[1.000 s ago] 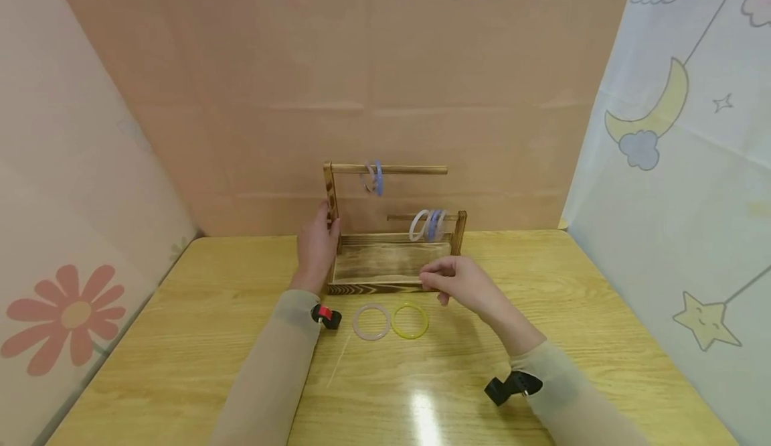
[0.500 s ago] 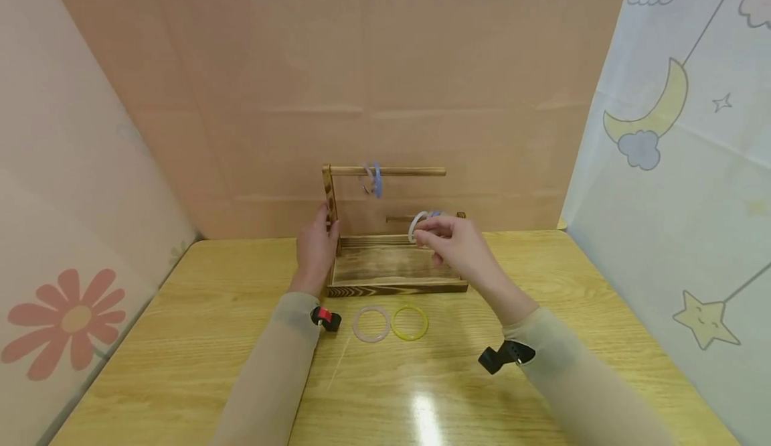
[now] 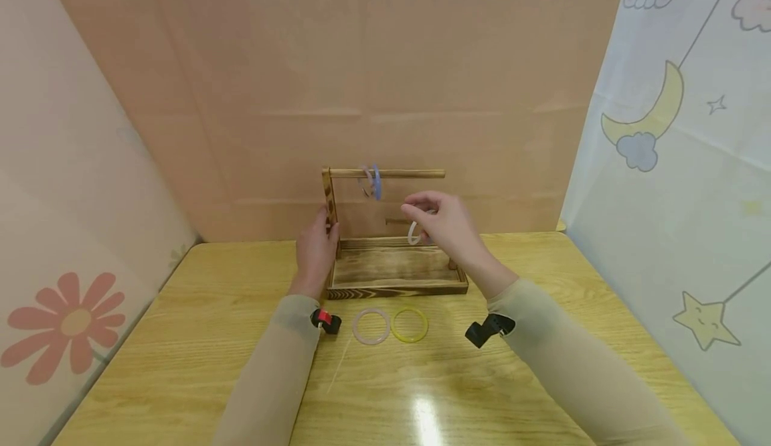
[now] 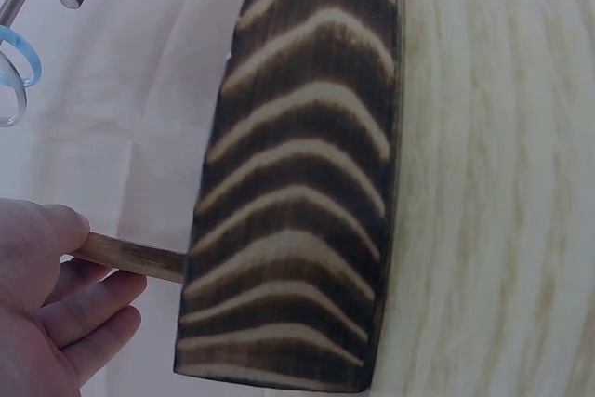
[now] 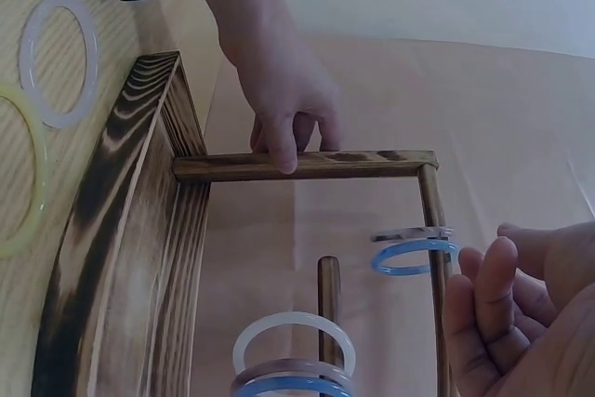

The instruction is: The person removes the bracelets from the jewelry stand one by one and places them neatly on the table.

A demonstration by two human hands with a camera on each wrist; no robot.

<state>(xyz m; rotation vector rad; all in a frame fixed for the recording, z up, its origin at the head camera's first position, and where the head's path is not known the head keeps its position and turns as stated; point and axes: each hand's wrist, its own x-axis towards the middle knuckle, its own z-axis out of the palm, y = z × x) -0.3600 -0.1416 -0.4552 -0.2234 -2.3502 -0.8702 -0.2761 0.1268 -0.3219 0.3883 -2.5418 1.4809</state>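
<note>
Here, right grip (image 3: 447,226) loosely spread near upper blue bangle (image 3: 377,183), left grip (image 3: 316,248) curled round post (image 3: 329,193)

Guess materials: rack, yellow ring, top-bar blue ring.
Rack: wood, apparently scorched or stained; dark-and-light grain bands. Yellow ring: smooth, slightly translucent; probably plastic or glass. Blue ring: glossy, pale highlights; plastic, glass or stone, can't tell.

head evenly lit | white glare on tabletop (image 3: 385,379) | wrist views cooler, hazier

The rack (image 3: 397,292) is grained wood, the white ring (image 5: 290,319) smooth and glossy.
</note>
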